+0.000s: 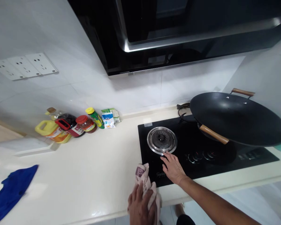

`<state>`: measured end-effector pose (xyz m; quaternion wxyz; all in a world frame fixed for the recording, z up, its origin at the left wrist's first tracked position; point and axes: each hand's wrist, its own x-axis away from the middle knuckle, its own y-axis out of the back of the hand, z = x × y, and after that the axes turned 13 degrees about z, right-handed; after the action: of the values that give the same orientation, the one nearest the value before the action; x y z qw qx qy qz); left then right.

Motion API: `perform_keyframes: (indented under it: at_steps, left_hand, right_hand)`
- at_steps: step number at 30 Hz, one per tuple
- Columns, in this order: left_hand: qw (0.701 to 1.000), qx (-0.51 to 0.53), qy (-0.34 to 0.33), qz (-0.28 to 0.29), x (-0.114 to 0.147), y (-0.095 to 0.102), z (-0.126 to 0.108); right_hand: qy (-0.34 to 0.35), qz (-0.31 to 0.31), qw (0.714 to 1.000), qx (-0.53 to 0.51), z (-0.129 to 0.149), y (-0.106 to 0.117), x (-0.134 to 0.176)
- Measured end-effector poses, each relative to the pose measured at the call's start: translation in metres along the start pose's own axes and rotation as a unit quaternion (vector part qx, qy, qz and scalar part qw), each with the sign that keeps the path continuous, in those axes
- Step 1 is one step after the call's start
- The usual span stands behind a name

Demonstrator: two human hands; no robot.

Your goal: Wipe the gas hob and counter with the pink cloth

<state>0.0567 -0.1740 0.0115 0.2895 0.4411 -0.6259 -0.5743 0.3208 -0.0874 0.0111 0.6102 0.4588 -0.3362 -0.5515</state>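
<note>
While the left hand [140,204] clutched a crumpled pale-pink cloth [144,178] at the front edge of the shiny white counter [107,165], the right hand [174,168], fingers loose, rested on the flat black glass stove [184,143] by its round silver burner [162,139].

Bare right hand [173,168] and forearm [208,197], bare left hand [141,203], dark clothing [185,220].
Behind the right fingers [169,158], the plain wrist [184,181] and slim forearm run uncovered to the edge of view. Below those fingers, part of a foot or lower leg [179,210] shows beside the rounded, dark clothing; which garment, unclear.
</note>
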Motion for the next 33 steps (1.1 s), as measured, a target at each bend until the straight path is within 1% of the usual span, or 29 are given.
perform_keyframes:
  at_steps: [2,5,7,10,13,15,16,18,21,24,26,27,28,30,33]
  left_hand:
    - [1.0,0.005,0.008,0.011,-0.013,0.001,0.004]
    - [0.999,0.017,0.037,0.024,-0.044,0.006,0.007]
    - [0.996,0.029,0.075,0.034,-0.074,0.012,0.008]
    - [0.987,0.045,0.141,0.055,-0.128,0.019,0.012]
    - [0.984,0.051,0.162,0.054,-0.178,0.024,0.019]
    - [0.984,0.057,0.163,0.047,-0.198,0.026,0.023]
    - [0.984,0.062,0.161,0.043,-0.202,0.026,0.024]
    - [0.985,0.072,0.154,0.035,-0.196,0.025,0.026]
    - [0.986,0.082,0.14,0.026,-0.162,0.018,0.025]
    - [0.992,0.069,0.101,0.005,-0.122,0.007,0.023]
    - [0.996,0.048,0.078,0.001,-0.106,0.003,0.021]
    - [0.997,0.037,0.075,0.004,-0.104,0.002,0.02]
    - [0.997,0.027,0.076,0.01,-0.105,0.002,0.019]
    - [0.996,0.013,0.088,0.021,-0.119,0.006,0.02]
    - [0.992,0.0,0.118,0.037,-0.158,0.013,0.024]
  right_hand:
    - [-0.002,0.0,1.0,-0.001,0.0,0.0,0.0]
    - [-0.003,0.005,1.0,-0.003,0.0,0.001,-0.001]
    - [-0.003,0.009,1.0,-0.005,0.001,0.002,-0.001]
    - [-0.004,0.01,1.0,-0.008,0.001,0.004,-0.002]
    - [-0.007,0.01,1.0,-0.008,0.002,0.006,-0.002]
    - [-0.005,0.008,1.0,-0.009,0.002,0.006,-0.003]
    - [-0.005,0.006,1.0,-0.011,0.002,0.006,-0.003]
    - [-0.005,0.002,1.0,-0.013,0.002,0.005,-0.003]
    - [-0.006,0.002,1.0,-0.013,0.001,0.004,-0.003]
    - [-0.011,0.012,1.0,-0.011,0.001,0.002,-0.003]
    - [-0.016,0.02,1.0,-0.011,0.001,0.001,-0.004]
    - [-0.019,0.025,0.999,-0.011,0.001,0.001,-0.004]
    - [-0.02,0.029,0.999,-0.011,0.002,0.001,-0.004]
    - [-0.02,0.034,0.999,-0.012,0.003,0.003,-0.005]
    - [-0.021,0.038,0.999,-0.009,0.004,0.006,-0.006]
